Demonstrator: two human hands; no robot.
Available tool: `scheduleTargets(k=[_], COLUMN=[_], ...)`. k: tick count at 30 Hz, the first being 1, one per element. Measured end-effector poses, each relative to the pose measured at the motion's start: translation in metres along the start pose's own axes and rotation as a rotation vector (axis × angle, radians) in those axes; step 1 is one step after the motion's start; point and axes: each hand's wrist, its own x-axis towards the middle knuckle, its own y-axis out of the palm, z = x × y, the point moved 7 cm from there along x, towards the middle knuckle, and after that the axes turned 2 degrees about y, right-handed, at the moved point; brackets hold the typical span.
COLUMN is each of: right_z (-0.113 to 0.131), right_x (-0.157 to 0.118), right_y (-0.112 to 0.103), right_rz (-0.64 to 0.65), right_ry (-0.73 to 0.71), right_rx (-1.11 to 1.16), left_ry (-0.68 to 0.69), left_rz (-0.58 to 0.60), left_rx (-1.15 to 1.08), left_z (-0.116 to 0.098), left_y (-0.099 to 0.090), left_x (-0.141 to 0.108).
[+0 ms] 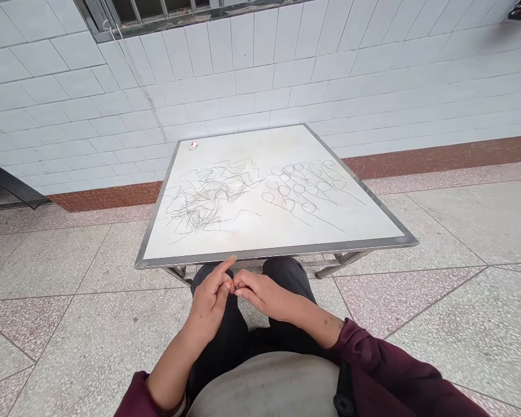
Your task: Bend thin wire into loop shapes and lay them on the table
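My left hand (213,294) is in front of the table's near edge, over my lap. Its thumb and a finger are pinched, while the index finger points out toward the table. Facing it, my right hand (260,293) has its thumb and fingers pressed together, the tips meeting those of the left. Whatever lies between the fingertips is too small to make out. On the white tabletop is a tangle of thin, dark, bent wires (200,202) at the left. At the right lie several wires with a round loop at one end (309,207).
The square table (243,238) has a grey metal rim and stands against a white tiled wall (264,81). A small white and red object (193,145) sits in its far left corner. A barred window (165,8) is above. My knees are under the near edge.
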Motion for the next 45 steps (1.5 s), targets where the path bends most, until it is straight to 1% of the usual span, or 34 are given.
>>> scheduleTargets(k=[7, 15, 19, 24, 27, 30, 32, 35, 38, 42, 45], right_z=[-0.007, -0.001, -0.005, -0.014, -0.015, -0.014, -0.016, -0.024, -0.029, -0.029, -0.027], right_x=[-0.002, 0.001, 0.002, 0.000, -0.001, -0.003, -0.003, -0.003, -0.003, -0.003, -0.003], right_y=[0.006, 0.005, 0.008, 0.012, 0.015, 0.018, 0.019, 0.021, 0.024, 0.026, 0.027], right_rz=[0.001, -0.080, -0.084, -0.071, 0.011, 0.078, 0.072, 0.030, -0.003, 0.004, 0.010], right_ry=[0.071, -0.029, -0.005, 0.104, 0.149, 0.149, 0.162, 0.198, 0.205, 0.167, 0.128], right_rx=[0.071, -0.031, -0.043, -0.061, 0.030, 0.092, 0.070, -0.002, -0.071, -0.182, -0.261], left_ry=[0.021, 0.083, 0.114, 0.106, 0.081, 0.070, 0.067, 0.063, 0.062, 0.067, 0.092], left_rz=[0.042, 0.038, 0.112, 0.218, 0.289, 0.337, 0.339, 0.328, 0.340, 0.401, 0.419], left_rx=[0.108, 0.232, 0.326, 0.365, 0.347, 0.330, 0.336, 0.367, 0.396, 0.432, 0.464], left_z=[-0.005, -0.005, -0.008, -0.005, -0.002, -0.001, 0.000, 0.003, 0.007, 0.013, 0.013], left_y=[0.000, -0.002, 0.000, 0.002, 0.004, 0.007, 0.007, 0.007, 0.008, 0.010, 0.011], left_x=[-0.003, -0.004, -0.003, -0.003, -0.003, -0.004, -0.003, -0.002, 0.000, 0.002, 0.002])
